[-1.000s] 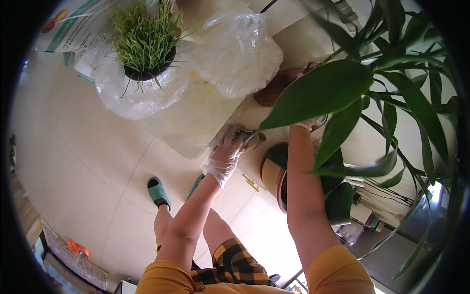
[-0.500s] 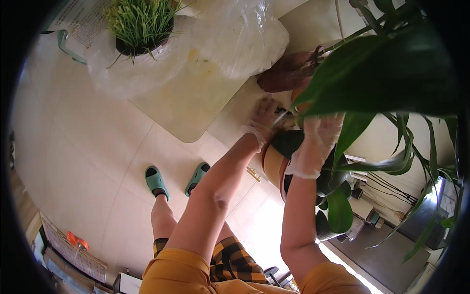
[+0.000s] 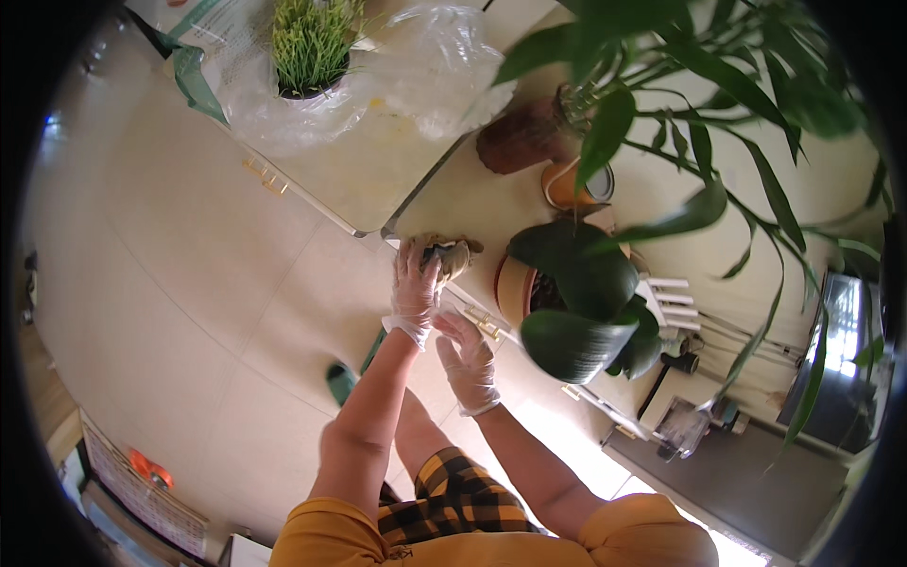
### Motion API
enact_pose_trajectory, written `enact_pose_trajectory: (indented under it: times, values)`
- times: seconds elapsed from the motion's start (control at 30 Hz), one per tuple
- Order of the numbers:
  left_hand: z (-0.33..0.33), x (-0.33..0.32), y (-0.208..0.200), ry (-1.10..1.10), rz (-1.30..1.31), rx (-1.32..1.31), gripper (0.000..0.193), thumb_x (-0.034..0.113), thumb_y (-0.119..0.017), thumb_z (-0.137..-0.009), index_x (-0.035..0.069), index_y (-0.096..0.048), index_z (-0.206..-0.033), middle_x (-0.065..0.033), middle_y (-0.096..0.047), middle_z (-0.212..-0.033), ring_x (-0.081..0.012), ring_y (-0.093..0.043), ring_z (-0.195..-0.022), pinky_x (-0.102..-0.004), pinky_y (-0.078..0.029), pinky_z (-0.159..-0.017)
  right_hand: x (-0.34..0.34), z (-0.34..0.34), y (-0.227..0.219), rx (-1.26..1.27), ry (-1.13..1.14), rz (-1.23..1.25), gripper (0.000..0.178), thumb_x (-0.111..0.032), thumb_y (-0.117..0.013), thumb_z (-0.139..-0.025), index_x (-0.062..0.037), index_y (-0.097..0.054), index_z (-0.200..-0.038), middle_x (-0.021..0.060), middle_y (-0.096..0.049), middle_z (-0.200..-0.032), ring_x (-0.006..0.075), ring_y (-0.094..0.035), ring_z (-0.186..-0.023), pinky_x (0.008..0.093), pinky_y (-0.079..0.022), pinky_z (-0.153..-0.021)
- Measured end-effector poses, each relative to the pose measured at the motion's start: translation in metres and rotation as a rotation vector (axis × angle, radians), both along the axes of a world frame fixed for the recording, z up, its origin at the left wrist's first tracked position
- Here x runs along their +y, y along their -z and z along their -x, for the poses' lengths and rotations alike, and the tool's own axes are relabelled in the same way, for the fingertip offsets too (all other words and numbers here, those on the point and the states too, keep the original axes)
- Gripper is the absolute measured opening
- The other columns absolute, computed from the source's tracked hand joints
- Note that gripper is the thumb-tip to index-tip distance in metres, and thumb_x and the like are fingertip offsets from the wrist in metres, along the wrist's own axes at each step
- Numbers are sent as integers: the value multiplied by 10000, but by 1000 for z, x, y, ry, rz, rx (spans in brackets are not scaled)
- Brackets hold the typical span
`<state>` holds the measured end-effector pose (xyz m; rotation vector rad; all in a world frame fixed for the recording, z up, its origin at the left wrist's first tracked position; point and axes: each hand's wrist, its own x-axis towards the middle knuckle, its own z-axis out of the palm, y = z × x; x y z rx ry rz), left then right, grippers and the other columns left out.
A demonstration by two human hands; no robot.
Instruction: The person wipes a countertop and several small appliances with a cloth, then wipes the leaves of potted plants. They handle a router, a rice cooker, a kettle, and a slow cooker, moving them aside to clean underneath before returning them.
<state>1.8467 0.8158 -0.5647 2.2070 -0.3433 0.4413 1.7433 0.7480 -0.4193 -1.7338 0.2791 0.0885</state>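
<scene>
My left hand, in a clear thin glove, is closed on a crumpled, dirty-looking cloth at the front edge of the pale cabinet top. Just below and to the right is my right hand, gloved too, its fingers stretched out near my left wrist with nothing in them. Right of the cloth stands a potted plant with broad dark leaves; its pale pot is partly hidden by them.
A reddish-brown vase with long leafy stems and an orange can stand farther back. At the far left, potted grass rests on clear plastic sheeting. Gold handles stick out along the cabinet front.
Both hands have come back from among the plants toward me, to the cabinet's front edge. The cloth now shows in my left hand; my right hand has moved left and down, away from the leaves.
</scene>
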Motion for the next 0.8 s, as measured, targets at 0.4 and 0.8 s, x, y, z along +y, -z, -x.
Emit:
enact_pose_trajectory:
  times: [0.4,0.8]
  values:
    - [218,75,-80,251,1320,1333,564,451,-487,-1065,18,-470,-1427,-102,-534,-1387,-181,-502,-1293,-352,-404,-1091,6,138,53,334,137,-588,753,-303,-701,-973,-178,-278,-1584,113,-438,-1510,276,-422,-1390,487,-378,-1154]
    - [296,78,-182,329,773,1478,595,516,-554,-1025,61,-522,-1407,-62,-626,-1311,-178,-590,-1178,-359,-441,-1033,-29,227,13,491,900,-745,497,-344,-769,-922,-70,-575,-1289,45,-673,-1124,155,-659,-967,300,-569,-815]
